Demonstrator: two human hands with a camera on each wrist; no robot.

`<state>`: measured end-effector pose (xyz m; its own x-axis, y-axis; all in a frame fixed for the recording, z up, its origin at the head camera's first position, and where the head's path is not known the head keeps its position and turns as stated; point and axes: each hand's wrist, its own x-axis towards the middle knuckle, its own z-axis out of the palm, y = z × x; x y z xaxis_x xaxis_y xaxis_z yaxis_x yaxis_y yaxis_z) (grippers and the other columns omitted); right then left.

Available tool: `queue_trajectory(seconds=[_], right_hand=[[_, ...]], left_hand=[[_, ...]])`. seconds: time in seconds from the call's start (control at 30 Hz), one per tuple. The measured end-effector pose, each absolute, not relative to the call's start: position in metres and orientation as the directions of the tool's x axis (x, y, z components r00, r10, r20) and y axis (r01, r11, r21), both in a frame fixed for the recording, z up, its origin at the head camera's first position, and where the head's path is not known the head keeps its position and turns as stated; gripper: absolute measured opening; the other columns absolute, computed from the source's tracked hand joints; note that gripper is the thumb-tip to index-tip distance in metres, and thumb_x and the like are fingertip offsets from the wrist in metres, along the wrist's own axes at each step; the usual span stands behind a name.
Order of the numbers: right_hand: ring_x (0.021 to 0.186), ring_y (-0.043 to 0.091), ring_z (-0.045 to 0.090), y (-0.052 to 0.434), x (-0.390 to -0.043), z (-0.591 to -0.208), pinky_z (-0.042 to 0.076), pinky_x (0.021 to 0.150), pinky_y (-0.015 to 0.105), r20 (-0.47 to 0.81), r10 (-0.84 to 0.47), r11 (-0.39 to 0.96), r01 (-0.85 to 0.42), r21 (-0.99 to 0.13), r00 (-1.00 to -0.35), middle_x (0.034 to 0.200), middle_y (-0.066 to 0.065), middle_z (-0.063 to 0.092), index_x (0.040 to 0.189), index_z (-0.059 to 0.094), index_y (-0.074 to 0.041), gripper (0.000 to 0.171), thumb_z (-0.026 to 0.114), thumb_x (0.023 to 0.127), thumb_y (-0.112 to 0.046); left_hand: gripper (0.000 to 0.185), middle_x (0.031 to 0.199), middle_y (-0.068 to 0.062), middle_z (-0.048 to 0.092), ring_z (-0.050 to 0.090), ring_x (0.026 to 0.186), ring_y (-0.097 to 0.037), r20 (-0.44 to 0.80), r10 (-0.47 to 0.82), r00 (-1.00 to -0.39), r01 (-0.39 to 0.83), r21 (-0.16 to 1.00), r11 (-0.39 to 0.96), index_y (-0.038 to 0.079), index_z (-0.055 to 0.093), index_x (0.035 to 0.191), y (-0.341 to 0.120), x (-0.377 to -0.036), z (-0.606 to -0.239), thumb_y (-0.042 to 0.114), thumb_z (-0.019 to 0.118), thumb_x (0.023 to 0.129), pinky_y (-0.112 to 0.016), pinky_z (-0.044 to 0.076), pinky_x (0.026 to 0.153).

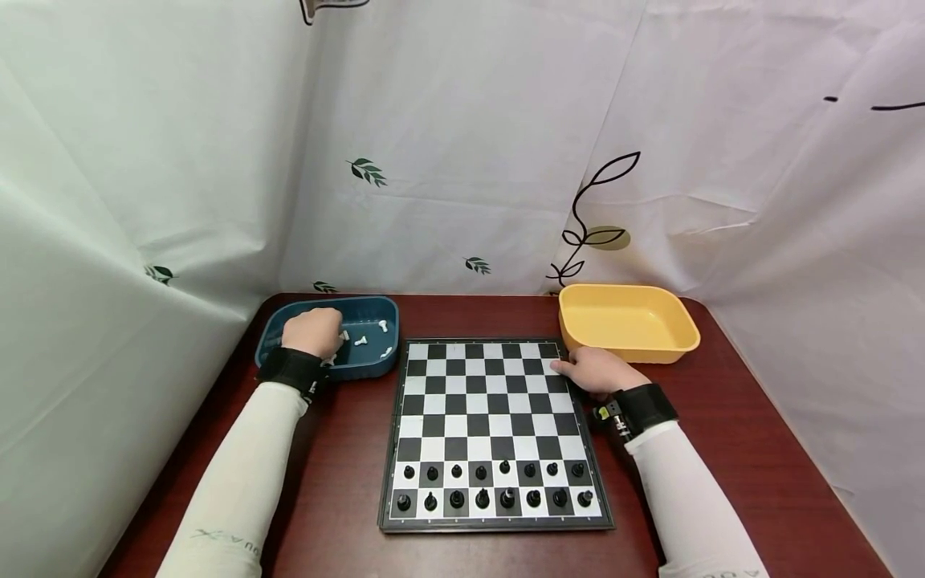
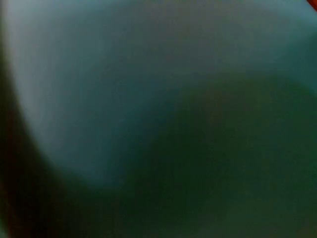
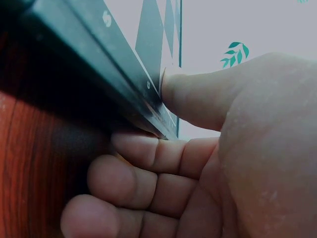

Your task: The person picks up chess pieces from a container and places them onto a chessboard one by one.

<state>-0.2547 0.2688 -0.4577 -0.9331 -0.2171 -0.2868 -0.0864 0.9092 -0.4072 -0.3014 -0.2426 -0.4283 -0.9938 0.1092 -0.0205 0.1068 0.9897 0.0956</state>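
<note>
A chessboard (image 1: 478, 409) lies flat, with two rows of black chess pieces (image 1: 482, 498) standing along its near side. My right hand (image 1: 605, 371) holds the board's right edge near the far corner. In the right wrist view its thumb (image 3: 195, 96) lies on the squares, and the curled fingers (image 3: 138, 148) are against the side of the frame. My left hand (image 1: 312, 332) reaches down into a blue bin (image 1: 364, 370) holding several white chess pieces (image 1: 360, 341). Its fingers are hidden behind the back of the hand, and the left wrist view is only a dark blur.
A yellow bin (image 1: 629, 319) stands at the far right, just behind my right hand. The reddish-brown table (image 1: 354, 490) ends at a white patterned cloth (image 1: 462, 144) behind and at both sides.
</note>
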Motion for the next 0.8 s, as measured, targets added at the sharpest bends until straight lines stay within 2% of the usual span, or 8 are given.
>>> queue_trajectory(seconds=[0.2, 0.47, 0.8], right_hand=[[0.058, 0.024, 0.063, 0.269, -0.254, -0.457, 0.054, 0.056, 0.039, -0.286, -0.214, 0.908, -0.083, -0.410, -0.934, 0.076, 0.009, 0.061, 0.096, 0.067, -0.006, 0.048, 0.056, 0.115, -0.048], [0.058, 0.023, 0.062, 0.268, -0.252, -0.455, 0.053, 0.055, 0.038, -0.283, -0.214, 0.909, -0.084, -0.408, -0.935, 0.076, 0.008, 0.061, 0.096, 0.067, -0.006, 0.047, 0.057, 0.115, -0.048], [0.054, 0.022, 0.061, 0.272, -0.256, -0.457, 0.052, 0.053, 0.036, -0.280, -0.242, 0.901, -0.108, -0.419, -0.929, 0.072, 0.008, 0.060, 0.092, 0.066, -0.007, 0.050, 0.056, 0.115, -0.050]], left_hand=[[0.011, 0.087, -0.011, 0.076, 0.067, 0.073, -0.029, 0.062, 0.138, -0.988, 0.148, 0.191, 0.970, 0.007, 0.080, 0.093, -0.246, -0.303, -0.430, 0.016, 0.084, 0.099, -0.052, 0.059, 0.066], [0.013, 0.095, -0.013, 0.080, 0.071, 0.077, -0.030, 0.146, 0.165, -0.975, 0.196, 0.231, 0.953, 0.007, 0.084, 0.101, -0.243, -0.300, -0.425, 0.020, 0.086, 0.099, -0.056, 0.061, 0.071], [0.012, 0.106, -0.019, 0.074, 0.070, 0.093, -0.035, 0.267, 0.242, -0.933, 0.316, 0.285, 0.905, 0.000, 0.082, 0.107, -0.234, -0.296, -0.421, 0.009, 0.075, 0.102, -0.055, 0.059, 0.084]])
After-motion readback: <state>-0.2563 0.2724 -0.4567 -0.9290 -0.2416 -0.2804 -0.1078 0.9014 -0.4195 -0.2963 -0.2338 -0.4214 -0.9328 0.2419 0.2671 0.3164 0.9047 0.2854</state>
